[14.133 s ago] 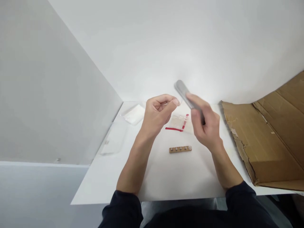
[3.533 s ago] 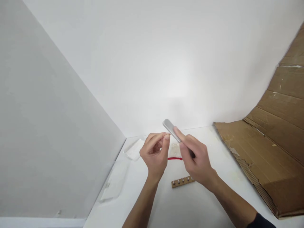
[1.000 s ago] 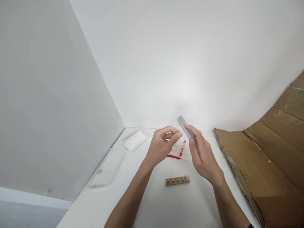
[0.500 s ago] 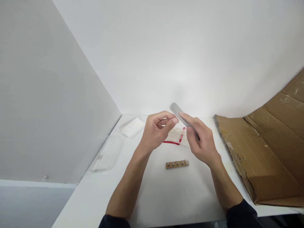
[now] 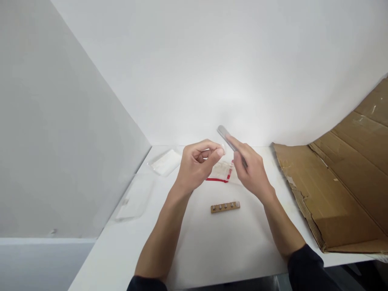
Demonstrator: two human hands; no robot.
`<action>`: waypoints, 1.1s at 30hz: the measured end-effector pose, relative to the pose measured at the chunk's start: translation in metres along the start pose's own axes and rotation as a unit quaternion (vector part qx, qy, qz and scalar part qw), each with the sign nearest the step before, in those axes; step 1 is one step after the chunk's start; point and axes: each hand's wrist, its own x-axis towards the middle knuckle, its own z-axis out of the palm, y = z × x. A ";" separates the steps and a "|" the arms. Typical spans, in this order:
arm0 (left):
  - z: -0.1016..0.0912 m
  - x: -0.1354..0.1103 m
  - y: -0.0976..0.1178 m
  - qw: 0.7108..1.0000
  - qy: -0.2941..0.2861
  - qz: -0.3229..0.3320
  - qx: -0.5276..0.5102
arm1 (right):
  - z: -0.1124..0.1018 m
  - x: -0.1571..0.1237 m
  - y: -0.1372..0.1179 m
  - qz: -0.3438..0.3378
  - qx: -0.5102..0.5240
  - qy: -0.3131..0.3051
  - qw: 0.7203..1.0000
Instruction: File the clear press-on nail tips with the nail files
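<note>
My left hand [image 5: 198, 163] is closed in a pinch, thumb against forefinger, on a small clear piece [image 5: 223, 147] that looks like a nail tip. Gripped along its length in my right hand [image 5: 252, 167] is a grey nail file [image 5: 223, 131], tilted with its rounded end up and to the left. The file is close to the pinched fingertips; whether it touches the piece I cannot tell. Below both hands lies a short brown strip [image 5: 222, 207] with a row of small metal studs and a pale piece at its right end.
Behind my hands lies a clear bag with red edging [image 5: 222, 169]. To the left are a clear packet with white contents [image 5: 165, 161] and a flat transparent sleeve [image 5: 135, 202]. An opened cardboard box [image 5: 321, 194] takes up the right side; white walls stand behind and left.
The file has shifted slightly up and left with my right hand, at a steeper tilt. A clear edge now shows at my left fingertips. The whole view has shifted a little.
</note>
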 end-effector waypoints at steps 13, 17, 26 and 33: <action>-0.002 -0.001 -0.002 0.999 -0.024 -0.007 -0.037 | 0.000 -0.003 -0.001 -0.005 0.009 0.020 1.000; -0.004 -0.001 -0.005 0.998 -0.031 -0.012 -0.048 | 0.001 -0.005 -0.001 -0.015 0.024 0.010 1.000; -0.005 -0.001 -0.007 0.997 -0.047 -0.028 -0.059 | -0.006 -0.005 -0.003 -0.011 0.033 -0.002 0.999; -0.004 0.002 -0.011 0.998 -0.036 -0.018 -0.054 | -0.005 -0.005 -0.002 -0.023 0.009 0.048 0.999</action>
